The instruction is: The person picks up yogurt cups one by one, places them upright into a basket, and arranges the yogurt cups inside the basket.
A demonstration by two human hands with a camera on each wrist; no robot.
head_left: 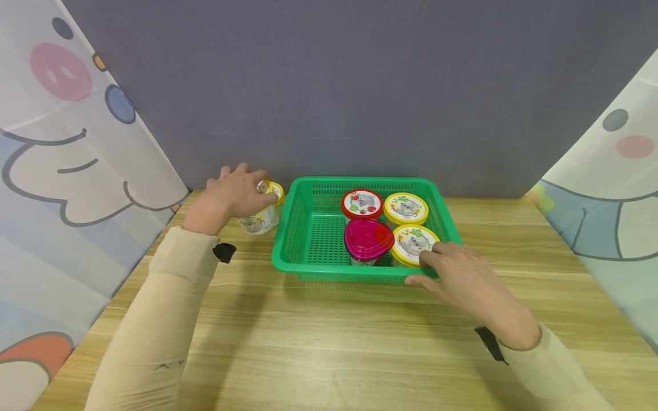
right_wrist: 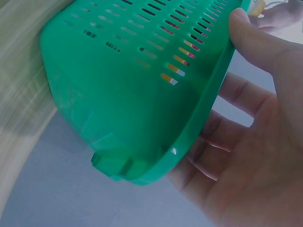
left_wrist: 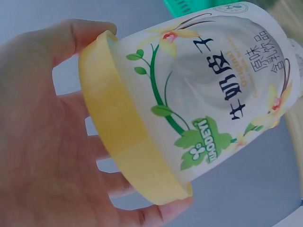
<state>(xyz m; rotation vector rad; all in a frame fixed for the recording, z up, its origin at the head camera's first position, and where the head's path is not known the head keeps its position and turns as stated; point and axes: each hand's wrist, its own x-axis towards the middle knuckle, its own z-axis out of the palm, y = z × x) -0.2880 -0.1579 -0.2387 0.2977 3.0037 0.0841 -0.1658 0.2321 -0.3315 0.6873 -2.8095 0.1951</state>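
Note:
My left hand [head_left: 233, 194] grips a white paper tub [head_left: 259, 221] by its yellow lid [left_wrist: 128, 127], left of the green basket. In the left wrist view, thumb and fingertips curl round the lid's edge; the tub's side shows yellow flowers and dark lettering. Just behind it a second yellow-lidded tub [head_left: 278, 194] is partly hidden. My right hand [head_left: 462, 279] holds the front right rim of the green basket [head_left: 288, 260], thumb outside and fingers over the inner side. Close to those fingers is a yellow-lidded tub [head_left: 413, 244] inside the basket.
Also in the basket are a red-lidded tub [head_left: 362, 204], another yellow-lidded tub [head_left: 406, 209] and a tub with a magenta lid [head_left: 367, 240]. The basket stands on a wooden table [head_left: 329, 342]. A grey panel [head_left: 360, 85] rises behind, with cartoon-printed sheets at both sides.

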